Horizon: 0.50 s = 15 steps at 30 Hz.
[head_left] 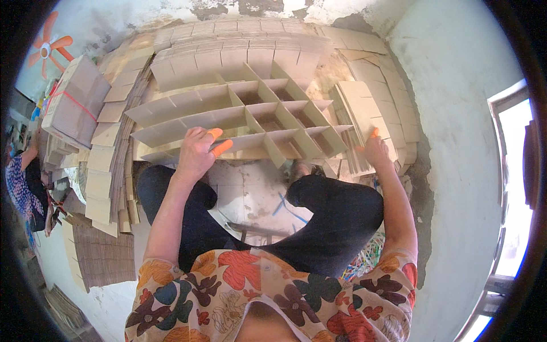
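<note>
A half-assembled cardboard divider grid [262, 111], long strips crossed by short slotted ones, lies in front of me. My left hand [196, 153], with orange covers on its fingers, is closed at the near long strip of the grid, left of the crossings. At the right, a stack of short cardboard strips [356, 105] leans beside the grid. My right hand [377, 151], also with orange finger covers, has its thumb and forefinger on the stack's near end, pinching at a strip there. How many strips it grips is hidden.
Rows of stacked cardboard strips [233, 54] line the back; more stacks [102, 182] stand at the left. A tied carton [77, 102] rests on the left stacks, near an orange fan [51, 48]. Another person [28, 182] is at the far left. A wall [456, 171] bounds the right.
</note>
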Motion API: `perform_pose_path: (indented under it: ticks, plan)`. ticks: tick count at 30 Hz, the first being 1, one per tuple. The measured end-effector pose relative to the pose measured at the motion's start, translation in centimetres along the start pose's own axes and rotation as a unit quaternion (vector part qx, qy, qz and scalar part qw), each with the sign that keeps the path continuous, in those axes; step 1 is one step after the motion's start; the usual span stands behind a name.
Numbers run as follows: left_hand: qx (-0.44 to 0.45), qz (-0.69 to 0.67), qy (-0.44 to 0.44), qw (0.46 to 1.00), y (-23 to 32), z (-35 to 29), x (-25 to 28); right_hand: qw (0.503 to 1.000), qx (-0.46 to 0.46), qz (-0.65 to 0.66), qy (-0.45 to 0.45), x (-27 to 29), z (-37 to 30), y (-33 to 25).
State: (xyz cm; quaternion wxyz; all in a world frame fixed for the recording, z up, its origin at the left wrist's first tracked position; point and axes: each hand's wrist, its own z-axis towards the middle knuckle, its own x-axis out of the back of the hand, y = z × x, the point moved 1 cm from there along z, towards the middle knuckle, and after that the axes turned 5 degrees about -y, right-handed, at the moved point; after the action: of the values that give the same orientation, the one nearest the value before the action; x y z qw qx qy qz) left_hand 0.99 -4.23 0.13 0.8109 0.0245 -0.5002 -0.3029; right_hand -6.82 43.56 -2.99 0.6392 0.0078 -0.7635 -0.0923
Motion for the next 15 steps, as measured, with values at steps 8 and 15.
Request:
perform_pose_path:
  ticks: [8,15]
  plan:
    - [-0.017,-0.001,0.01,1.0,-0.5,-0.2,-0.4,0.989,0.146,0.013,0.023,-2.3,3.1,2.6]
    - [0.01,0.003,0.009,1.0,-0.7,-0.8,0.5,0.979,0.101,0.142,0.107,-0.1,1.9,3.1]
